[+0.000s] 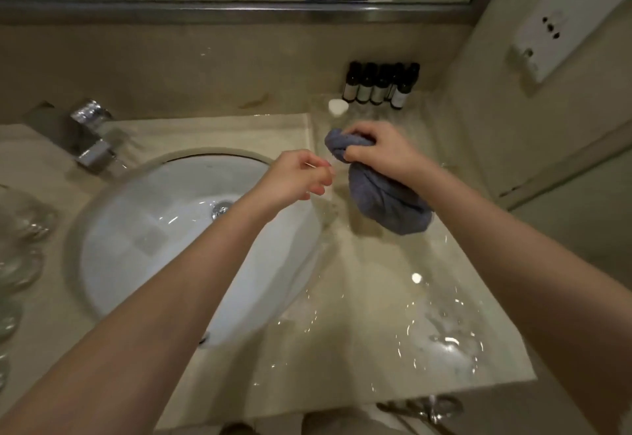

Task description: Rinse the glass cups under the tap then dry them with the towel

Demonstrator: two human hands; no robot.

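My right hand (379, 150) clenches the towel (383, 192), fingers curled over its bunched top. The towel is blue-grey and soft, wadded into a thick roll that hangs below my fist onto the wet stone counter (376, 298), right of the sink (143, 229). My left hand (297, 174) has its fingers curled just beside the towel, over the sink's rim; a faint clear shape with a bright glint sits between them, possibly a glass cup, but I cannot tell. More glass cups (20, 229) stand blurred at the far left of the counter. The tap (94, 140) sits behind the sink.
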